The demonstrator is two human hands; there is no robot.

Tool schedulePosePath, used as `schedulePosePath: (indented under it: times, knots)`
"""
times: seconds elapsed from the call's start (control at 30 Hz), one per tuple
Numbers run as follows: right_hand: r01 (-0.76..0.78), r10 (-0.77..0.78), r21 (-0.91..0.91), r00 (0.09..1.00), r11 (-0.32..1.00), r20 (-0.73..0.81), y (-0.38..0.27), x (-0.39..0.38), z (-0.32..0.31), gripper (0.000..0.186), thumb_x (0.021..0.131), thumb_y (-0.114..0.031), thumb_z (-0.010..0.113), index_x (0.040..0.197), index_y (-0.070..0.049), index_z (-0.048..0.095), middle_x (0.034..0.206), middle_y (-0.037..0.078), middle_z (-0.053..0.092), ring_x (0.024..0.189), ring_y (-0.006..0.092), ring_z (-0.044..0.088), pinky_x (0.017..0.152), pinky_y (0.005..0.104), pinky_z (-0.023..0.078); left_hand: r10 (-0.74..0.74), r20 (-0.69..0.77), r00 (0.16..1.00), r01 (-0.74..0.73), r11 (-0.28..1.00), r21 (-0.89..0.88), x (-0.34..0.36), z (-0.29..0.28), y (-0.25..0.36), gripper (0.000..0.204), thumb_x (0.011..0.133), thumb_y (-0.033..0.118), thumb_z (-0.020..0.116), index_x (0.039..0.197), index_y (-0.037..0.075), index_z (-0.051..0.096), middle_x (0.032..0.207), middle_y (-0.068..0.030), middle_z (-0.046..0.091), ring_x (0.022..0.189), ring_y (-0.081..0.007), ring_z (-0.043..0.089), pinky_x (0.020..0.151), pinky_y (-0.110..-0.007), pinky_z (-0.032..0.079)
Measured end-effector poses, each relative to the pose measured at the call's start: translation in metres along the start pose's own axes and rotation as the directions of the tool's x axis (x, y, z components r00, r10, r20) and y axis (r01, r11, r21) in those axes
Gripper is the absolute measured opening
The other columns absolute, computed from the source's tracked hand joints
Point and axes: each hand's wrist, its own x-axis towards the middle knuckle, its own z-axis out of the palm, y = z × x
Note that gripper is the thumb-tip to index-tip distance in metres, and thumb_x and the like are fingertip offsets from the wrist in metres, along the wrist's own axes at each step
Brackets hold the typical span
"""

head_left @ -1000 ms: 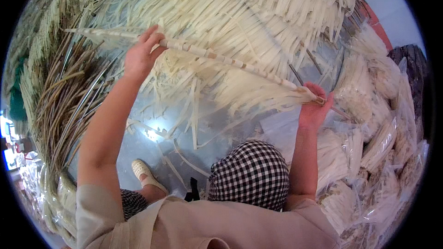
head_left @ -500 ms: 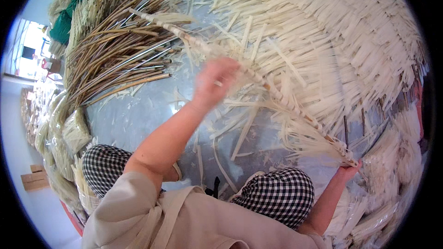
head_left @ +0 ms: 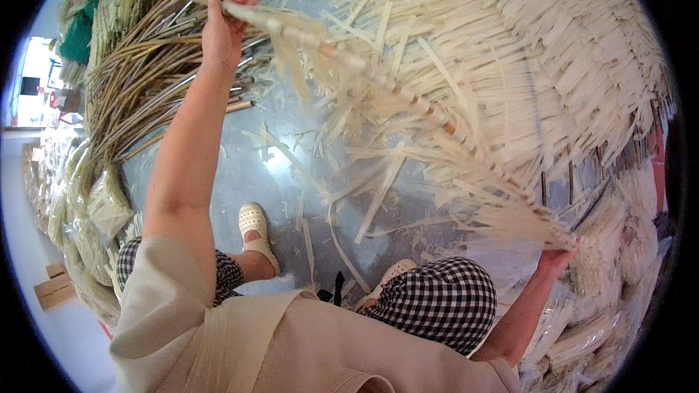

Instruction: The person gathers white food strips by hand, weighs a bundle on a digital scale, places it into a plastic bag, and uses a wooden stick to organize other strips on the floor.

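Note:
A long stick wrapped in pale strips (head_left: 420,104) runs slantwise from the far left to the near right, with loose strips fringing off it. My left hand (head_left: 224,33) is closed around its far end, arm stretched out, and a short tip sticks out past the fingers. At the stick's near right end, my right hand (head_left: 557,257) has its fingers closed on it, low beside my knee. Part of the right fingers is hidden by the strips.
Bare brown sticks (head_left: 156,76) lie heaped at the left, some with metal rods among them. Layered pale strip bundles (head_left: 553,44) cover the right. Plastic-wrapped bundles (head_left: 582,335) sit at the near right. Loose strips (head_left: 382,193) litter the grey floor (head_left: 233,153). A cardboard box (head_left: 54,290) stands far left.
My left hand has moved from the stick's middle out to its far left end. The right hand stays at the near end, shifted only slightly. My left shoe has come into view.

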Motion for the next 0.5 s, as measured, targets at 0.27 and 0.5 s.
schedulePosePath:
  times: [0.27, 0.5]
  knots:
    - [0.081, -0.106, 0.07, 0.838, 0.994, 0.536, -0.061, -0.053, 0.053, 0.054, 0.096, -0.044, 0.044, 0.116, 0.003, 0.059, 0.116, 0.018, 0.062, 0.107, 0.0311, 0.06, 0.101, 0.0473, 0.043, 0.206, -0.272, 0.94, -0.217, 0.976, -0.012, -0.102, 0.015, 0.064, 0.055, 0.102, 0.046, 0.023, 0.111, 0.001, 0.053, 0.101, -0.0115, 0.058, 0.101, -0.0233, 0.056, 0.095, -0.043, 0.044]
    - [0.238, -0.244, 0.058, 0.91, 0.969, 0.335, 0.004, -0.041, 0.139, 0.048, 0.095, -0.032, 0.047, 0.128, 0.003, 0.051, 0.125, 0.018, 0.058, 0.111, 0.0314, 0.057, 0.102, 0.0445, 0.042, -0.125, -0.22, 0.968, 0.129, 0.992, 0.005, -0.089, -0.071, -0.051, 0.058, 0.1, 0.052, 0.03, 0.101, 0.004, 0.063, 0.098, -0.0122, 0.066, 0.093, -0.0191, 0.059, 0.08, -0.033, 0.046]
